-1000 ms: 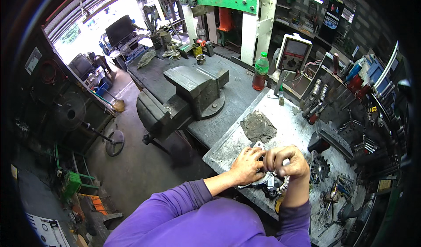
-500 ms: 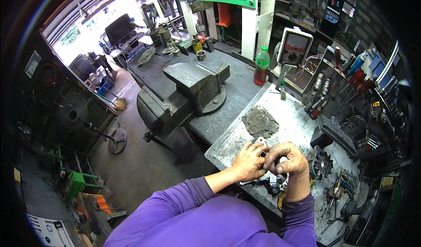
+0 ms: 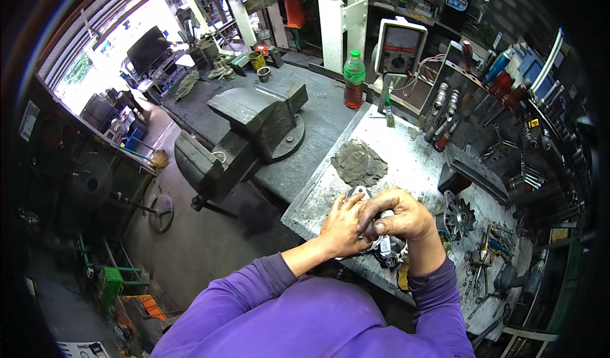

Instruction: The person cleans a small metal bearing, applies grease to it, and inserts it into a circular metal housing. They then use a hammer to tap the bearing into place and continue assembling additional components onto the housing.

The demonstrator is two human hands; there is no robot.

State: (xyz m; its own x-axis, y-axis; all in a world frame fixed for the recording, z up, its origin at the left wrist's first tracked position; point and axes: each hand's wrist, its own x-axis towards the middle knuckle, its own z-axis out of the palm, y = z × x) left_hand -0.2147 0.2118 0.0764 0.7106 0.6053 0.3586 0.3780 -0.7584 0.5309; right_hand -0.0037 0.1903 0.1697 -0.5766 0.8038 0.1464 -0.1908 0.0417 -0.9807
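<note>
My left hand lies over a silver metal part at the near edge of the bench, its fingers curled onto it. A rounded end with a hole shows past the fingertips. Close against it, my right hand is closed in a pinch, thumb against the bent fingers. Whatever sits between those fingers is hidden. Below the hands, a black and silver assembly shows in part; I cannot tell whether it belongs to the same part. A crumpled grey rag lies just beyond the hands.
The metal-topped bench carries a finned rotor, loose tools, a brush and a black case. A large vise stands left on the dark table, near a green-capped bottle. Sockets and screwdrivers fill a rack.
The whole scene has shifted left and slightly up as my head turned. My right hand has moved closer over the left hand's fingers.
</note>
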